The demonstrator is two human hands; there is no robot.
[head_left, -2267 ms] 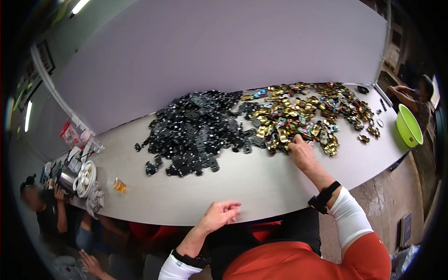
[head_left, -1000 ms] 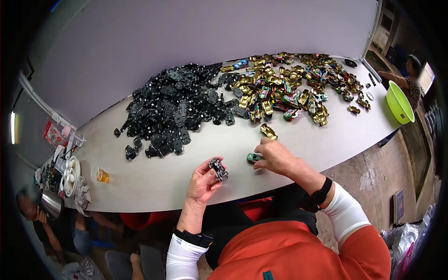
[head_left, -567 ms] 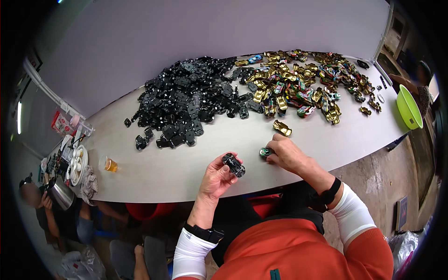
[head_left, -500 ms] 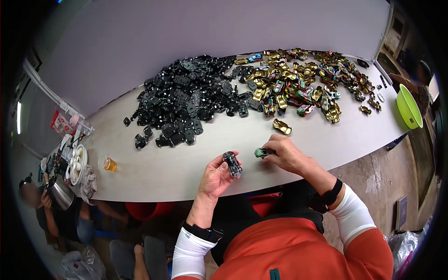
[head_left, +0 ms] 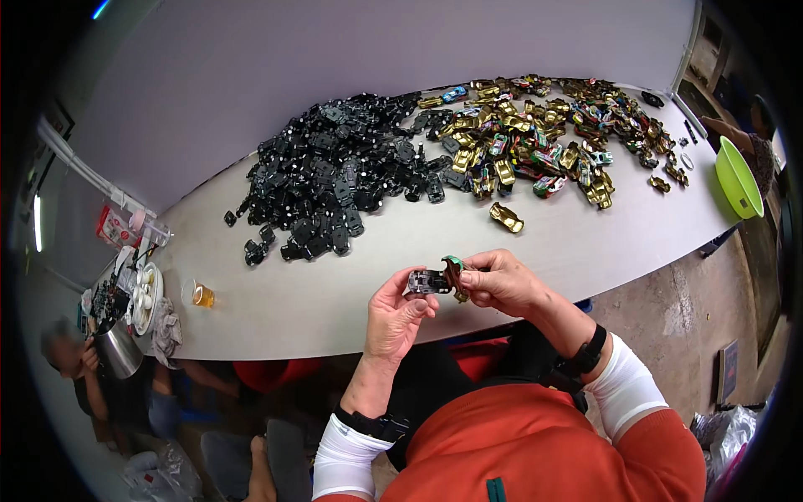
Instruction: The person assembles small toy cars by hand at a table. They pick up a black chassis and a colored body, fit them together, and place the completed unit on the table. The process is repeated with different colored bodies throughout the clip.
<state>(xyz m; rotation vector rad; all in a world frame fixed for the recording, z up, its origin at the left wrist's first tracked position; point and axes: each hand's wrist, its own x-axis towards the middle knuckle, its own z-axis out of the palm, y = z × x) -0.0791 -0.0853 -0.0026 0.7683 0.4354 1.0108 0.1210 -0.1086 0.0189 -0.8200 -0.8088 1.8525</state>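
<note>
Between thumb and fingers, my left hand [head_left: 397,316] grips a black toy car chassis [head_left: 425,282] with a greyish inside facing up. My right hand [head_left: 502,283] pinches a green and gold toy car body shell [head_left: 455,274], tilted so its brown underside shows. The shell's edge meets the right end of the chassis, just above the table's near edge; whether they touch is too small to tell. Beyond my right hand, a single gold car shell [head_left: 506,217] lies by itself on the table.
A big heap of black chassis [head_left: 335,167] covers the back left of the table [head_left: 276,314]; gold and coloured car shells [head_left: 544,142] are piled at back right. A cup of amber drink [head_left: 201,294] stands at left. A green basin [head_left: 736,180] is at right. A person [head_left: 92,368] sits at far left.
My right hand has brought the green shell left and turned it up against the chassis. My left hand has turned the chassis from upright to sideways.
</note>
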